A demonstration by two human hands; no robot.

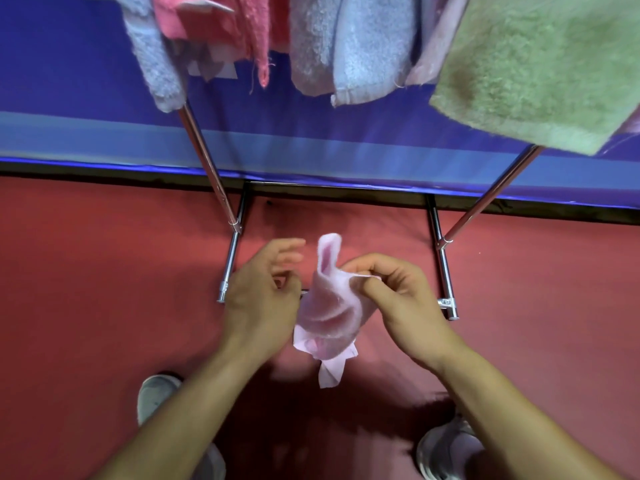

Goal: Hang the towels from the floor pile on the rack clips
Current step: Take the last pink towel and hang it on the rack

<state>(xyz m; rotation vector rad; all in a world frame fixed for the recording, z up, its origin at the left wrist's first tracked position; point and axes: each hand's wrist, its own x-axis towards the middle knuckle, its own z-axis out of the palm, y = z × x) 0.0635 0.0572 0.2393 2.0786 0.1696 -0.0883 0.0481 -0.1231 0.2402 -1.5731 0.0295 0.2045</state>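
Judging from the upper part of the frame, much of the hanging is already done: a light blue towel (152, 64), a pink towel (214, 22), a second blue towel (367, 46) and a green towel (540, 71) dangle from the rack (204, 150), though the clips themselves lie above the frame. One pale pink towel (327, 306) is in hand at centre frame, held bunched above the red floor (86, 289). The right hand (398, 296) pinches its upper edge between thumb and fingers. The left hand (259, 299) sits just beside it, fingers loose and holding nothing. This towel is not yet clipped. The floor pile is out of view, so how many remain cannot be told. No container shows anywhere.
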